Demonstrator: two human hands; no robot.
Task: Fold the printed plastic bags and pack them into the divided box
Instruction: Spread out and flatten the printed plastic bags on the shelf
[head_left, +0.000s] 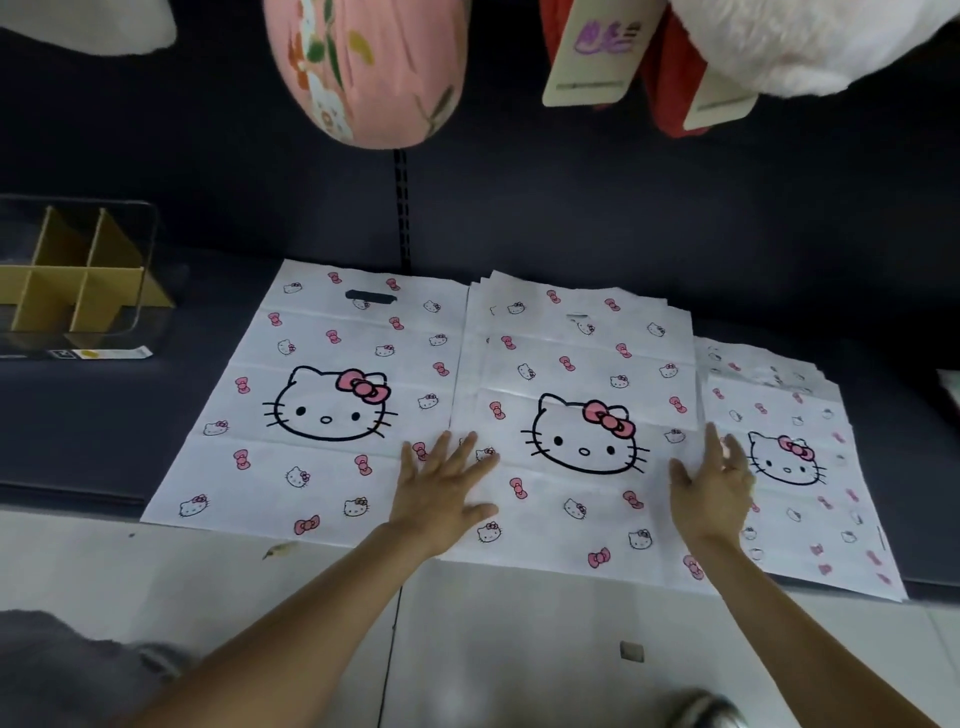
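Bags printed with a cat face and pink bows lie flat in three places along a dark shelf, seen from the head camera. At the left lies one single bag (322, 405), spread out with its handle slot away from the person. In the middle is a stack of bags (576, 415) with several offset edges showing at its far end; how many are in it cannot be counted. At the right is a second stack (795, 467), also layered, partly blurred, its count likewise unclear. The near edges of all three overhang the shelf front above a pale tiled floor (208, 561).

One divided box (78, 275) stands at the far left of the shelf, well apart from the bags. It is clear-walled with brown cardboard dividers crossing inside; no bag shows in the compartments.

Two hands are in view, set apart from each other. The left hand (441, 488) lies flat with fingers spread and straight, palm down on the left edge of the middle stack, where it meets the single bag. The right hand (714, 488) is open, fingers straight and pointing away, at the right edge of the middle stack beside the right stack; whether it presses the plastic or hovers just above cannot be told. Neither hand grips anything.

Above the shelf hang one pink floral cushion (363, 67) and white and red plush goods with two paper tags (597, 57).
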